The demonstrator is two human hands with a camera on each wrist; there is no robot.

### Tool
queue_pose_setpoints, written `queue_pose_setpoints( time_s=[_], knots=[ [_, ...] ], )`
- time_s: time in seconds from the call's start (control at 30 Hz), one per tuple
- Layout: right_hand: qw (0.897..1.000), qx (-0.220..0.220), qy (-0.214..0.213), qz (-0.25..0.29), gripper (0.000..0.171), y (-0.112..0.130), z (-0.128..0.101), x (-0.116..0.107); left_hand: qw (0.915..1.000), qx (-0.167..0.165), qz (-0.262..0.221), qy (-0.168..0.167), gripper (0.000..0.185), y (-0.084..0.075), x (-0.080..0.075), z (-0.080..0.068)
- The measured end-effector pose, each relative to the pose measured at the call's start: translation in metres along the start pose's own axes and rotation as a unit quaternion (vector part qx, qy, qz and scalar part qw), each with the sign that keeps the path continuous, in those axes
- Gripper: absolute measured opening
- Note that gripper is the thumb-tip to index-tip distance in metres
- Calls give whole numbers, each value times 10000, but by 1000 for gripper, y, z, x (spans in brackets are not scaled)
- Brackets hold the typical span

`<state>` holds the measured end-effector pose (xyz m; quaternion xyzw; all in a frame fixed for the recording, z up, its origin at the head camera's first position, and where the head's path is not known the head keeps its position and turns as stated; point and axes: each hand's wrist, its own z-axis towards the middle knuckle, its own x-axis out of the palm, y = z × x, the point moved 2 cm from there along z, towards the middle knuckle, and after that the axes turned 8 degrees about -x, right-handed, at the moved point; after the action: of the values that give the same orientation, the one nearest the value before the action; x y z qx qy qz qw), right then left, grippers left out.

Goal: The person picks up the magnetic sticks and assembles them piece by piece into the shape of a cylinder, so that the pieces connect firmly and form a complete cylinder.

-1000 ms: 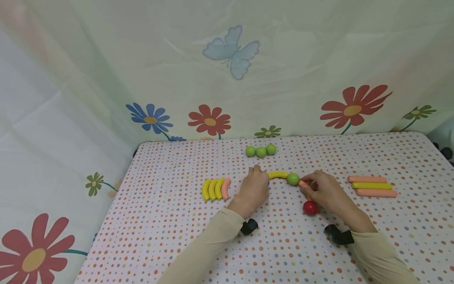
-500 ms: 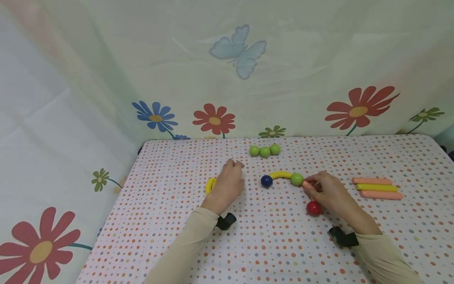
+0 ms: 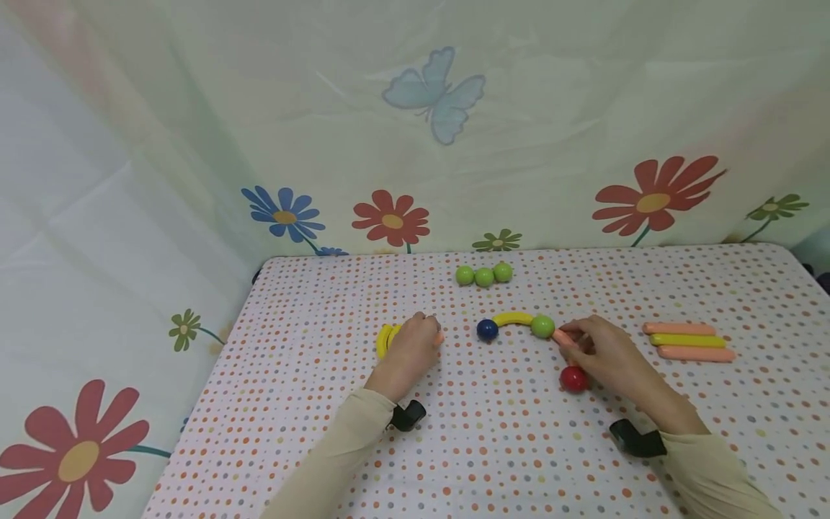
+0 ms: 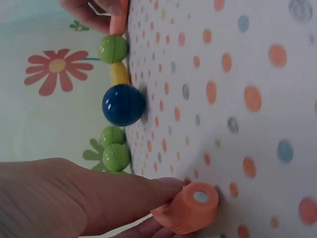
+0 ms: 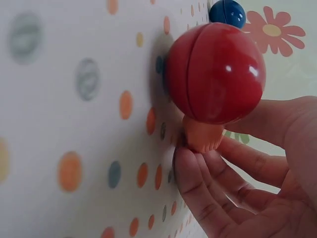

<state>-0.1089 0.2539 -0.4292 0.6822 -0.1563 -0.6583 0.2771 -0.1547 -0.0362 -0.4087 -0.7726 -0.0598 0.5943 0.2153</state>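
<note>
In the head view my left hand (image 3: pixel 405 355) lies over the row of curved yellow rods (image 3: pixel 384 340) on the left. It pinches a curved salmon-coloured rod (image 4: pixel 193 210); a round silvery spot shows on the rod's end. My right hand (image 3: pixel 606 357) holds a second salmon rod (image 5: pixel 203 134) with thumb and fingers. This rod joins a green ball (image 3: pixel 542 326) to a red ball (image 3: pixel 573 379). A curved yellow rod (image 3: pixel 513 318) links the green ball to a dark blue ball (image 3: pixel 488 330), making an arched chain on the table.
Three loose green balls (image 3: pixel 483 277) stand in a row near the back. Straight salmon and yellow rods (image 3: pixel 689 340) lie stacked side by side at the right. A spotted cloth (image 3: pixel 519 461) covers the table; a flowered curtain (image 3: pixel 311 108) hangs behind.
My left hand has left the blue ball and moved left to the curved rods, where it now pinches the salmon one. My right hand keeps its hold on the chain.
</note>
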Motion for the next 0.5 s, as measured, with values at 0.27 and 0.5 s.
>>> queue_pose_setpoints(
  time_s=[0.27,0.5],
  knots=[
    [9999,-53,-144,-11,42,-1,-6,0,9994,123,-337,32,7,-16,11,-3],
    [9998,-88,-176,-52,40,1,-8,2,9981,264,-544,82,10,-31,20,1]
  ],
)
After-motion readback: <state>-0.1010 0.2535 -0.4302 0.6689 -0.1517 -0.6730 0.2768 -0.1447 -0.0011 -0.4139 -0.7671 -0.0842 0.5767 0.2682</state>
